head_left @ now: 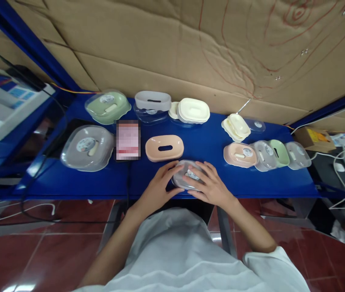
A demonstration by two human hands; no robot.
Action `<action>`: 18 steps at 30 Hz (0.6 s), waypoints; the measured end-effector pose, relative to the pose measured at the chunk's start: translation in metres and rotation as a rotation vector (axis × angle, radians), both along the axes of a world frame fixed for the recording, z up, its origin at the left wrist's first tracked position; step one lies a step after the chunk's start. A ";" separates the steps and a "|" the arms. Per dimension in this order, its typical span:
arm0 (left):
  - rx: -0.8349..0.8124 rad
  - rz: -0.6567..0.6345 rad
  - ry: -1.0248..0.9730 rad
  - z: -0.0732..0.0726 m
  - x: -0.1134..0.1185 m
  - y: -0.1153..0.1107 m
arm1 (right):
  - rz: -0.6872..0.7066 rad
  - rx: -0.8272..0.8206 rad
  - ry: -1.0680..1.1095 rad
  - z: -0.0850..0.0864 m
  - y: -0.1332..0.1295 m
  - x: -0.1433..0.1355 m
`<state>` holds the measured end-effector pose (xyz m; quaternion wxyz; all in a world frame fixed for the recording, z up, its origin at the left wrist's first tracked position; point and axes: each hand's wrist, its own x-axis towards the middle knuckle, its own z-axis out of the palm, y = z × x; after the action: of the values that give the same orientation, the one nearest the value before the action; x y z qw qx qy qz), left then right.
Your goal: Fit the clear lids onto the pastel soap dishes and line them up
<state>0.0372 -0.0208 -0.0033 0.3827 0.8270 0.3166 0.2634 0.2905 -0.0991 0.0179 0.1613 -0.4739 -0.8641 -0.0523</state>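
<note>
Near the front edge of the blue table I hold a clear plastic lid (178,175) with a round printed label. My left hand (163,183) is curved around its left side, thumb at the near edge. Over the right side lies my right hand (210,183), fingers spread across the top and touching the label. What is under the lid is partly hidden by my fingers. Just beyond my left hand sits a peach oval plastic piece (153,149) with a slot in its middle.
Lidded boxes in green (119,106) and grey (76,156) stand left, beside a device with a blurred screen (128,140). Behind are a grey slotted piece (142,97) and cream pieces (194,109). At right, a peach box (231,156) begins a row. Cardboard (148,48) backs the table.
</note>
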 end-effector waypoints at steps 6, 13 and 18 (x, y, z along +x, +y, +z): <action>-0.004 -0.026 0.013 0.004 -0.001 -0.002 | -0.175 -0.220 0.113 0.026 -0.016 0.001; 0.000 -0.017 -0.011 0.010 -0.002 -0.003 | -0.623 0.079 0.155 0.104 -0.018 0.135; 0.034 0.013 0.024 0.010 0.000 -0.004 | -1.239 -0.111 0.009 0.123 0.027 0.289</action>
<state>0.0373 -0.0250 0.0065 0.3632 0.8343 0.3220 0.2613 0.5793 -0.0716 0.1408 0.0797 -0.8953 -0.4292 -0.0891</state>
